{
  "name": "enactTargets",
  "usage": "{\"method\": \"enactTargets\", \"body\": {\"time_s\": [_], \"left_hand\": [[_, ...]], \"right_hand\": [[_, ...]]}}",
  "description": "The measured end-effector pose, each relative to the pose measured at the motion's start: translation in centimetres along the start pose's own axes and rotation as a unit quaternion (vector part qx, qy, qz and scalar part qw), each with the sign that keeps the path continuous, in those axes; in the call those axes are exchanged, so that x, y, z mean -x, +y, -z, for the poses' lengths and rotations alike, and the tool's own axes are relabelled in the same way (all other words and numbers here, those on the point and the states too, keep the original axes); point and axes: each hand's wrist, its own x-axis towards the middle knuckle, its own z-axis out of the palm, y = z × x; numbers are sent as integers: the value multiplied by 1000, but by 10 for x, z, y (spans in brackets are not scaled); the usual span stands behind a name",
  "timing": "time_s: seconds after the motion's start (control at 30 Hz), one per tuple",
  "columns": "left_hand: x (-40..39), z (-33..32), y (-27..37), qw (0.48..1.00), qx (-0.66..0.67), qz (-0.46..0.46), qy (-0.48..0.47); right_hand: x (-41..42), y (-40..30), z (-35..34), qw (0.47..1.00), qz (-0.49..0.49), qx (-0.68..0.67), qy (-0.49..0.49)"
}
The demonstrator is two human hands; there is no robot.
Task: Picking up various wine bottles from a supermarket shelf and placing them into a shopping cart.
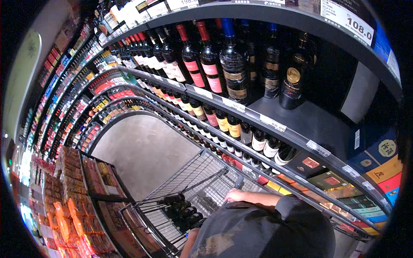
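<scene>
My right hand (234, 195) reaches out from a dark short sleeve and rests with bent fingers on the near end of a wire shopping cart (174, 176). At the bottom, left of my dark shirt, shows a strip of bare skin of my left arm; the left hand itself cannot be made out. A small bit of blue lies beside it. Several dark glass bottles (188, 211) lie on their sides inside the cart, partly hidden by my body. Wine bottles (229, 67) stand upright on the shelf at the right, some wrapped in clear film.
A long shelf unit (226, 104) with price tags runs along the right, with more bottles and boxed goods (329, 180) on its lower levels. Stocked shelves curve around the far left. Orange packaged goods (80, 213) are stacked at the lower left. Grey floor (138, 145) shows ahead of the cart.
</scene>
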Motion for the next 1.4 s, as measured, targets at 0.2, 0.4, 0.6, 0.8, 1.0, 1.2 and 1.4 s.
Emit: {"method": "enactTargets", "body": {"time_s": [0.2,0.4,0.6,0.8,1.0,1.2,1.4], "left_hand": [[-23,40,-1,942,334,8,-28],[34,6,-66,898,435,-5,-62],[62,-4,-51,911,412,6,21],[86,-10,-60,995,63,68,-39],[45,22,41,947,-288,105,-92],[60,17,83,918,-325,200,-107],[53,-2,43,931,-291,217,-46]], "right_hand": [[-2,-2,9,1000,-15,3,-21],[-3,7,1,999,36,28,21],[11,-30,64,988,-100,-121,-12],[12,-99,233,957,45,-97,269],[75,-223,434,728,147,20,669],[88,-249,542,577,137,34,804],[68,-250,603,629,84,64,770]]}}
